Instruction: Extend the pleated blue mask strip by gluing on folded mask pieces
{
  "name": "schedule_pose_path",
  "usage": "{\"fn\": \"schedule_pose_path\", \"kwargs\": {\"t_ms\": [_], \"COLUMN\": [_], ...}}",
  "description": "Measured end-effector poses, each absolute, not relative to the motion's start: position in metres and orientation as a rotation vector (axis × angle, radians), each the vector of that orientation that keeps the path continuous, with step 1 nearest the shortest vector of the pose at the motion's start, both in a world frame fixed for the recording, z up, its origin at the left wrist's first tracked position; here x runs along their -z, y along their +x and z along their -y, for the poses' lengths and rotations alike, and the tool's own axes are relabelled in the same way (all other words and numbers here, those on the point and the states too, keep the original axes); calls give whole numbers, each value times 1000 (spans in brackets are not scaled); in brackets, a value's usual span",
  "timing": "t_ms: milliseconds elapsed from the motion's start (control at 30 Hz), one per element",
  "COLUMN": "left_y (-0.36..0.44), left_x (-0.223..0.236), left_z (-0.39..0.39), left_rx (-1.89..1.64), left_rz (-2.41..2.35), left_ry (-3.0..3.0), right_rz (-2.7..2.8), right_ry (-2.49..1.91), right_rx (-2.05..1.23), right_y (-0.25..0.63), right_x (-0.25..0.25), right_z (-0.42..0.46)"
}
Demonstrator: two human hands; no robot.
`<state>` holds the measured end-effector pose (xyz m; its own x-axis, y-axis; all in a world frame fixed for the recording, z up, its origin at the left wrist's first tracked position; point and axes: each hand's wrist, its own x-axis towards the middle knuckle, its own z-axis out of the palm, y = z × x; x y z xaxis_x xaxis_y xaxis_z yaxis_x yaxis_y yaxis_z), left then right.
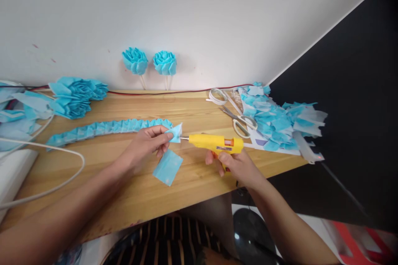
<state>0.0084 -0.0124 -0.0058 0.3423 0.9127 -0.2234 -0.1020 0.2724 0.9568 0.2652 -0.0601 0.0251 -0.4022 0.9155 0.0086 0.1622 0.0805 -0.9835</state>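
Observation:
Pinched between thumb and fingers of my left hand is a small folded piece of light blue fabric. My right hand grips a yellow glue gun, its metal nozzle pointing left and touching or almost touching the folded piece. On the wooden table just below my left hand lies a flat blue fabric square. A long strip of ruffled blue pieces runs leftward behind that hand, its right end partly hidden by the fingers.
White-handled scissors, a tape roll and a heap of blue pieces sit to the right. Two blue flowers on sticks lean at the wall. More blue flowers and a white cable are at left.

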Motion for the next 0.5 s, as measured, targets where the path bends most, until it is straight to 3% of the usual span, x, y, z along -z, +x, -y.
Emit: {"fn": "schedule_pose_path", "kwargs": {"t_ms": [500], "left_y": [7], "left_x": [7], "left_z": [13], "left_rx": [-852], "left_rz": [-958], "left_ry": [1074], "right_rz": [1672], "right_ry": [-1180], "right_rx": [-1393], "right_y": [264], "right_x": [-25], "right_z": [58]}}
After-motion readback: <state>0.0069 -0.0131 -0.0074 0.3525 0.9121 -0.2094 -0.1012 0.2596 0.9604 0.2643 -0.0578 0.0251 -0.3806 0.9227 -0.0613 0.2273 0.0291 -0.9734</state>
